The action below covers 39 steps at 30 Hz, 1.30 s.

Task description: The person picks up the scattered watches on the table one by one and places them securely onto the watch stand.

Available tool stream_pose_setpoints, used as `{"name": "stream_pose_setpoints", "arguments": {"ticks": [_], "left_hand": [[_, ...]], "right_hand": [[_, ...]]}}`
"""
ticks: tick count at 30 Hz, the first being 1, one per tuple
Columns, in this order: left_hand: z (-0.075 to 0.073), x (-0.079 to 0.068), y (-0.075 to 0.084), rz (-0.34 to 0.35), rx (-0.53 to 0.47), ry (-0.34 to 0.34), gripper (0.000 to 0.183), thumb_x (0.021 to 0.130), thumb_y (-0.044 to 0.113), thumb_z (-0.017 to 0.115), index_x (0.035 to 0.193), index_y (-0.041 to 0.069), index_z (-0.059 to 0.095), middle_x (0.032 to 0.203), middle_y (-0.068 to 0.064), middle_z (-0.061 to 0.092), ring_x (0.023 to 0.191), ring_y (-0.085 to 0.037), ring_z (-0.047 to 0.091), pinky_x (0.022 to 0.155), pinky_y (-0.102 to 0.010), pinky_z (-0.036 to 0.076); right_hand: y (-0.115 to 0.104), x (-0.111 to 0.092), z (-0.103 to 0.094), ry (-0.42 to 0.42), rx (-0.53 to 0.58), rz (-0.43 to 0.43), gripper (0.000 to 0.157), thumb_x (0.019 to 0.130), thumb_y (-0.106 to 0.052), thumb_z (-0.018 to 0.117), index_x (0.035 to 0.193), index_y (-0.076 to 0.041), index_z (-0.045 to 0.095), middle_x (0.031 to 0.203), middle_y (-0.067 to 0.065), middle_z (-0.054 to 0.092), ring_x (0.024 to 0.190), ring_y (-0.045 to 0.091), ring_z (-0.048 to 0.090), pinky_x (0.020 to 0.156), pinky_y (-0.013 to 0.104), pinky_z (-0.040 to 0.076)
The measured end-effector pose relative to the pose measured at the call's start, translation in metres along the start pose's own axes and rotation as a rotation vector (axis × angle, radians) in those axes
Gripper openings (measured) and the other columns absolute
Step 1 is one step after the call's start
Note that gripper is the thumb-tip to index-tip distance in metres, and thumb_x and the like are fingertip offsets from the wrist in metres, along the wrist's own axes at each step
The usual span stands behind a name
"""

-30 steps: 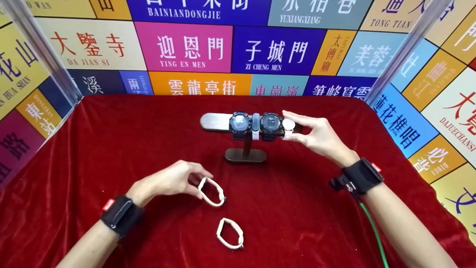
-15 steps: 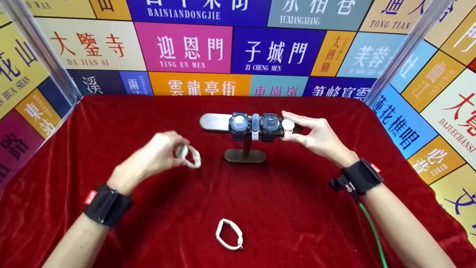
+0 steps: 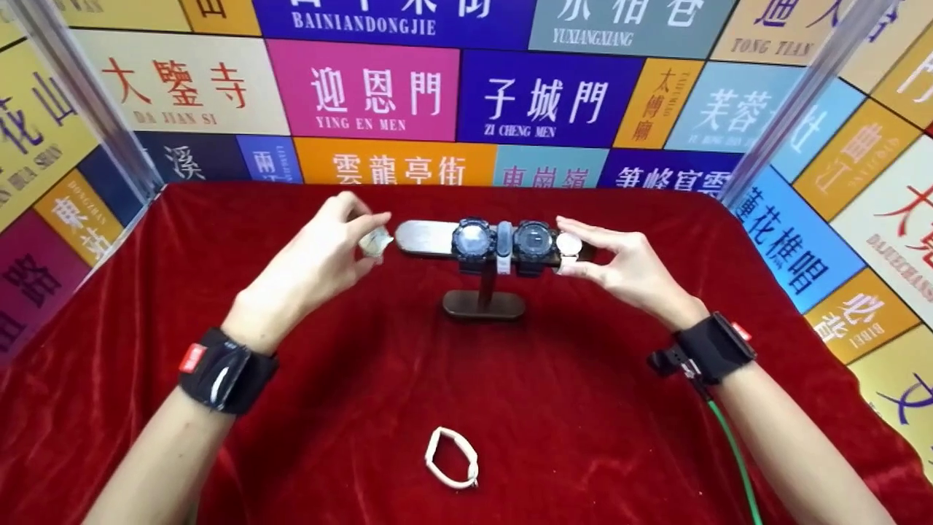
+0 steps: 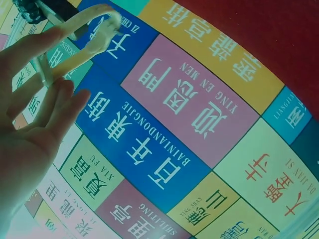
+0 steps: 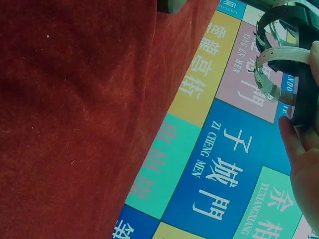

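Observation:
My left hand pinches a cream loop-shaped bracelet just beside the bare left end of a watch stand. The left wrist view shows the bracelet as an open loop between thumb and fingers. On the stand's bar sit two black digital watches, a slim fitness band between them, and a pale watch at the right. My right hand grips the bar's right end, fingertips close around the pale watch. In the right wrist view that watch's strap hangs round the dark bar.
Another cream bracelet lies on the red velvet cloth near the front. The stand's oval base rests farther back. A printed sign backdrop rises behind, with clear posts at both corners. A green cable runs from the right wristband.
My left hand has lifted the bracelet off the cloth and carried it up and back to the stand's left end. The right hand stays on the stand's right end.

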<state>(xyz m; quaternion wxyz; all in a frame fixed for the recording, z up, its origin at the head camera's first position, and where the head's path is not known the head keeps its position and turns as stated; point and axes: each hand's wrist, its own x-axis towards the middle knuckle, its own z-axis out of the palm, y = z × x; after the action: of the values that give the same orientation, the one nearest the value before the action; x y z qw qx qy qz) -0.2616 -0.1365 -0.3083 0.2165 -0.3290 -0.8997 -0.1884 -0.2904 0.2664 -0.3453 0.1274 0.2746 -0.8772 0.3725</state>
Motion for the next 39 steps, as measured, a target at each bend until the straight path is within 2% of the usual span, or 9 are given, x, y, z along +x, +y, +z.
{"name": "stream_pose_setpoints", "arguments": {"ticks": [4,9,16,21,28,31,39], "left_hand": [[0.005,0.011,0.004,0.024,-0.023,0.003,0.05,0.082,0.001,0.079,0.13,-0.003,0.064,0.111,-0.024,0.056,0.107,-0.036,0.057,0.097,-0.041,0.054],[0.008,0.019,0.008,-0.031,-0.042,-0.054,0.051,0.082,0.005,0.08,0.129,-0.006,0.063,0.114,-0.023,0.057,0.107,-0.033,0.057,0.099,-0.039,0.054],[0.011,0.019,0.006,-0.061,-0.062,-0.078,0.047,0.083,0.007,0.081,0.125,-0.007,0.064,0.114,-0.022,0.058,0.107,-0.032,0.057,0.1,-0.04,0.053],[0.013,0.02,0.002,-0.059,-0.088,-0.069,0.047,0.081,0.005,0.081,0.123,-0.007,0.065,0.114,-0.023,0.059,0.107,-0.035,0.058,0.101,-0.043,0.052],[0.018,0.021,-0.006,-0.044,-0.14,-0.04,0.045,0.08,0.004,0.082,0.12,-0.009,0.066,0.112,-0.024,0.061,0.104,-0.036,0.062,0.097,-0.044,0.055],[0.019,0.022,-0.01,-0.051,-0.155,-0.038,0.045,0.08,0.005,0.082,0.12,-0.009,0.067,0.112,-0.025,0.061,0.103,-0.036,0.062,0.097,-0.044,0.055],[0.025,0.025,-0.017,-0.089,-0.193,-0.09,0.049,0.08,0.01,0.084,0.124,-0.005,0.067,0.116,-0.023,0.063,0.109,-0.035,0.061,0.101,-0.044,0.054]], "right_hand": [[0.001,-0.006,-0.005,0.022,-0.011,0.004,0.063,0.078,-0.021,0.085,0.137,-0.023,0.063,0.139,-0.004,0.063,0.131,0.016,0.058,0.105,0.005,0.039],[0.003,-0.009,-0.007,0.017,-0.019,0.026,0.064,0.078,-0.02,0.085,0.138,-0.022,0.062,0.14,-0.001,0.062,0.131,0.018,0.058,0.104,0.004,0.039],[0.002,-0.008,-0.005,0.012,-0.011,0.029,0.064,0.079,-0.021,0.085,0.138,-0.026,0.061,0.14,-0.003,0.062,0.132,0.017,0.057,0.104,0.004,0.039],[0.002,-0.006,-0.003,0.007,-0.01,0.026,0.064,0.079,-0.02,0.085,0.138,-0.022,0.061,0.141,-0.003,0.062,0.132,0.017,0.057,0.102,0.004,0.04],[0.0,-0.001,0.0,-0.001,-0.012,0.013,0.063,0.079,-0.022,0.085,0.138,-0.025,0.061,0.141,-0.005,0.061,0.132,0.016,0.057,0.102,0.004,0.04],[-0.001,0.001,0.001,-0.005,-0.014,0.012,0.063,0.08,-0.022,0.084,0.138,-0.022,0.061,0.141,-0.005,0.061,0.133,0.017,0.056,0.102,0.004,0.039],[-0.002,0.002,0.002,-0.005,-0.003,0.013,0.062,0.08,-0.022,0.084,0.138,-0.022,0.062,0.141,-0.005,0.061,0.133,0.016,0.056,0.104,0.004,0.039]]}}
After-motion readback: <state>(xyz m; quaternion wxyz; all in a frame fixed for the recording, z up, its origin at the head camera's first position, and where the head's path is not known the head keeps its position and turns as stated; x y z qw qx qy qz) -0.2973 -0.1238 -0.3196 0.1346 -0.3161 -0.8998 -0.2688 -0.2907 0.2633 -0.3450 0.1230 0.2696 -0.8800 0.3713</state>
